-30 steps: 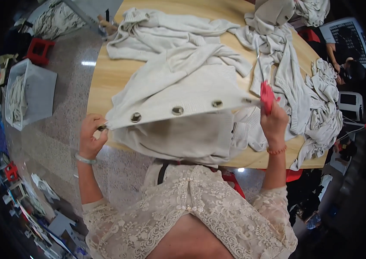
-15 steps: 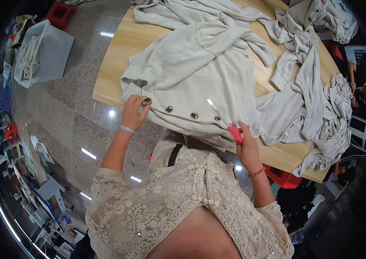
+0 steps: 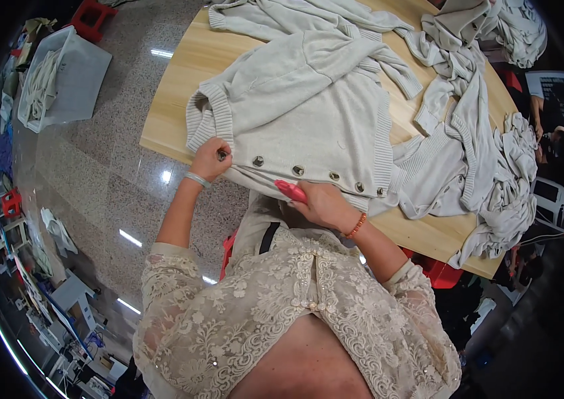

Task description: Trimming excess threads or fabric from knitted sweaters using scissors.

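Cardigan (image 3: 308, 126) now lowered flat on table (image 3: 169, 113), cream knit, dark buttons, left hand (image 3: 210, 158) grip pinching hem, right hand (image 3: 322, 203) gripping pink tool (image 3: 290, 191)

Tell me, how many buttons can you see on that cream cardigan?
5 buttons in a row along the cardigan edge, running from near the left hand past the right hand. More may be hidden under the hands.

This is looking like a garment workshop: pale knitted cardigans with metal buttons (image 3: 308, 126) are lying spread and heaped (image 3: 495, 173) across a long light wooden bench (image 3: 175, 93). A grey plastic bin of folded cloth (image 3: 62, 80) is standing on the polished speckled stone floor (image 3: 95, 173), with red plastic stools (image 3: 92, 13) sitting nearby.
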A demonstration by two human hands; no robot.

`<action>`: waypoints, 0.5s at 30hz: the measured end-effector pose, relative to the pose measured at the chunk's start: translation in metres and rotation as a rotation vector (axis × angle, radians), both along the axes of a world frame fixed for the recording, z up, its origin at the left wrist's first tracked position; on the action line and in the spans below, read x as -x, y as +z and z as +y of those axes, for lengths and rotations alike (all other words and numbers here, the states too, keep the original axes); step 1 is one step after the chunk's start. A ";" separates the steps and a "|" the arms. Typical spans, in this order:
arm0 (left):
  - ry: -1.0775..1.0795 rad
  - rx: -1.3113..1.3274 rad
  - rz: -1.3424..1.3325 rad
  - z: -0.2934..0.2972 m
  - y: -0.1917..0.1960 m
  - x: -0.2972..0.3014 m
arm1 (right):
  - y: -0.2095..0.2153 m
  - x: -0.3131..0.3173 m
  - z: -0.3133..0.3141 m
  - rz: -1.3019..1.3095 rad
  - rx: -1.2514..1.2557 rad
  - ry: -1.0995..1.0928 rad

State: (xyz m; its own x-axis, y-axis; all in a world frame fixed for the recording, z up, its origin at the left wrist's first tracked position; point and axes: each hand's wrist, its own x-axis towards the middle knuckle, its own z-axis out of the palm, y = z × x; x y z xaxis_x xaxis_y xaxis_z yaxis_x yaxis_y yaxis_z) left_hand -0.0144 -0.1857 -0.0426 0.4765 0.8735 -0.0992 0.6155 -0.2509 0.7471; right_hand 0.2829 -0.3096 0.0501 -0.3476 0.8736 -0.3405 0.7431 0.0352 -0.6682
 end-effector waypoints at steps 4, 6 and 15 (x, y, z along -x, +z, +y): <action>0.164 0.404 -0.202 -0.001 -0.004 0.019 | -0.002 0.008 0.003 0.055 0.030 -0.026; 0.116 0.076 -0.047 -0.003 0.008 0.003 | -0.004 -0.006 -0.006 0.044 0.056 -0.085; -0.057 0.054 0.029 -0.030 0.014 -0.075 | 0.031 -0.047 -0.033 -0.133 0.234 -0.131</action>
State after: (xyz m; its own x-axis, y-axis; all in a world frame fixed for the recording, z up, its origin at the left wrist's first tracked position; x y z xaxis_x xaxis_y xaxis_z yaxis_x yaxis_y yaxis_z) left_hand 0.0602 -0.2157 -0.0290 0.5213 0.8382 -0.1601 0.6232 -0.2458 0.7424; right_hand 0.3301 -0.3431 0.0810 -0.1762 0.8004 -0.5730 0.8127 -0.2101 -0.5435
